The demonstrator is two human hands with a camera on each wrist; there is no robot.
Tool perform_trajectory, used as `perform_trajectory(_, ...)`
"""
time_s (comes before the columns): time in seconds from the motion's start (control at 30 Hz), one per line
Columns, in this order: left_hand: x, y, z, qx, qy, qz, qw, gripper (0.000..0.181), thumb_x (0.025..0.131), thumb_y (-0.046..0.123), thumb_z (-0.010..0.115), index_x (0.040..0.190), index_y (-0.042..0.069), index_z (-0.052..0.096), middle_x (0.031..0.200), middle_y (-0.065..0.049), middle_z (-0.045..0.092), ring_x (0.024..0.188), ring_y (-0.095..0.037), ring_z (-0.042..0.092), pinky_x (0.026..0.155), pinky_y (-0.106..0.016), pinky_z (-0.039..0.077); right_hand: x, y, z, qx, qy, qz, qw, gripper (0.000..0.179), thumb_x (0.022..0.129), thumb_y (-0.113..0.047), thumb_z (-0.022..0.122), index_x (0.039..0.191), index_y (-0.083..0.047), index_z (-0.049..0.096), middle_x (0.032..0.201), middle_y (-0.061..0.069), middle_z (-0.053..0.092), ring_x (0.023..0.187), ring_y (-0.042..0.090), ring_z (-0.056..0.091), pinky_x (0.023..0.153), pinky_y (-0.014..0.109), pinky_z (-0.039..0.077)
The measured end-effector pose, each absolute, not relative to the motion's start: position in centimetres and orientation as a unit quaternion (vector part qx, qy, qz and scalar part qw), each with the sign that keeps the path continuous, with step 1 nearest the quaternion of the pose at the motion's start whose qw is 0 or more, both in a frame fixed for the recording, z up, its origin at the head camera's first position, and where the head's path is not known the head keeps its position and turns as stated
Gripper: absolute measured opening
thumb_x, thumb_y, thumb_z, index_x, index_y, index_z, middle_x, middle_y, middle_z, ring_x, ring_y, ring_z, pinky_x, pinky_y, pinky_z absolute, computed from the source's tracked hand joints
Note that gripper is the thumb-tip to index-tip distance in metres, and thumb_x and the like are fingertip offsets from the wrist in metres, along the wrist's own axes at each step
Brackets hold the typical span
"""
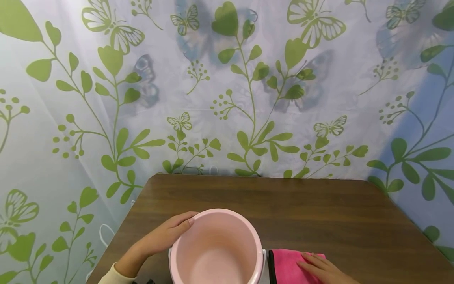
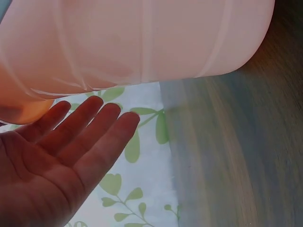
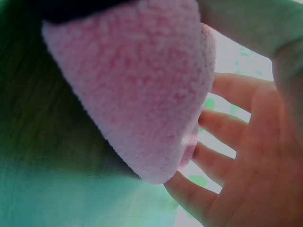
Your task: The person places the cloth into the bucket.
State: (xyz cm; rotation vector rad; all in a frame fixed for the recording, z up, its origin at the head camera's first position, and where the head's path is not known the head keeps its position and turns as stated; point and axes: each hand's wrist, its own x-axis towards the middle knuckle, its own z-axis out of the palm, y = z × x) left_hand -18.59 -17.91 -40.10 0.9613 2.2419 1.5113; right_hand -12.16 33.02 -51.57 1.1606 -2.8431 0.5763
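Note:
A pink bucket [image 1: 217, 260] stands upright at the table's near side, its open top toward me and nothing inside. My left hand [image 1: 173, 230] touches its rim at the upper left. Seen from the left wrist, that hand [image 2: 71, 156] has straight fingers beside the bucket's ribbed outer wall [image 2: 142, 42]. To the right of the bucket lies a folded bright pink cloth [image 1: 289, 266] with a black edge. My right hand [image 1: 324, 270] rests on it, fingers extended. In the right wrist view, fingertips meet the edge of the fluffy cloth [image 3: 128, 90].
The brown wooden table [image 1: 319, 213] reaches back to a curtain [image 1: 198, 98] with green leaves and butterflies. A white bucket handle end [image 1: 264, 254] sits between bucket and cloth. A small dark object [image 1: 149, 281] shows by the left sleeve [image 1: 118, 276].

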Motion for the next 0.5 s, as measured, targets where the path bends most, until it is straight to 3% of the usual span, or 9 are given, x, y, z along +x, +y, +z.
perform_trajectory(0.23, -18.70, -18.08, -40.35, 0.319, 0.759, 0.541, 0.169, 0.038, 0.113, 0.022, 0.034, 0.142, 0.007, 0.053, 0.130, -0.015, 0.061, 0.115, -0.021, 0.060, 0.095, -0.028, 0.049, -12.40, 33.11, -51.12, 0.379, -0.908, 0.177, 0.009, 0.061, 0.091, -0.036, 0.074, 0.147, -0.028, 0.054, 0.147, -0.003, 0.053, 0.129, 0.009, 0.047, 0.079, 0.034, 0.053)
perform_trajectory(0.27, -18.68, -18.07, -40.37, 0.317, 0.758, 0.543, 0.173, 0.038, 0.113, 0.023, 0.034, 0.142, 0.006, 0.053, 0.130, -0.015, 0.060, 0.115, -0.021, 0.060, 0.095, -0.028, 0.049, -12.41, 33.11, -51.07, 0.384, -0.906, 0.177, 0.014, 0.060, 0.091, -0.036, 0.074, 0.147, -0.028, 0.054, 0.146, -0.003, 0.054, 0.129, 0.009, 0.047, 0.088, 0.033, 0.052)
perform_trajectory(0.37, -18.60, -18.03, -40.39, 0.308, 0.754, 0.550, 0.186, 0.038, 0.113, 0.025, 0.034, 0.140, 0.006, 0.053, 0.129, -0.017, 0.059, 0.114, -0.023, 0.059, 0.094, -0.029, 0.050, -12.32, 33.06, -50.91, 0.390, -0.905, 0.163, 0.037, 0.059, 0.089, -0.038, 0.075, 0.145, -0.028, 0.057, 0.143, -0.002, 0.056, 0.127, 0.009, 0.048, 0.090, 0.034, 0.051)
perform_trajectory(0.47, -18.59, -17.98, -40.40, 0.305, 0.748, 0.556, 0.194, 0.038, 0.113, 0.025, 0.034, 0.139, 0.005, 0.053, 0.127, -0.020, 0.059, 0.113, -0.025, 0.060, 0.093, -0.030, 0.051, -12.39, 33.11, -50.75, 0.392, -0.904, 0.165, 0.033, 0.059, 0.089, -0.039, 0.075, 0.144, -0.030, 0.057, 0.142, -0.003, 0.056, 0.126, 0.010, 0.049, 0.089, 0.034, 0.051)
perform_trajectory(0.5, -18.59, -17.97, -40.39, 0.304, 0.747, 0.557, 0.197, 0.038, 0.113, 0.026, 0.034, 0.138, 0.004, 0.053, 0.127, -0.021, 0.059, 0.112, -0.025, 0.060, 0.092, -0.031, 0.052, -12.42, 33.11, -50.62, 0.386, -0.907, 0.168, 0.020, 0.059, 0.089, -0.040, 0.075, 0.144, -0.031, 0.057, 0.143, -0.003, 0.056, 0.125, 0.010, 0.049, 0.080, 0.035, 0.053)
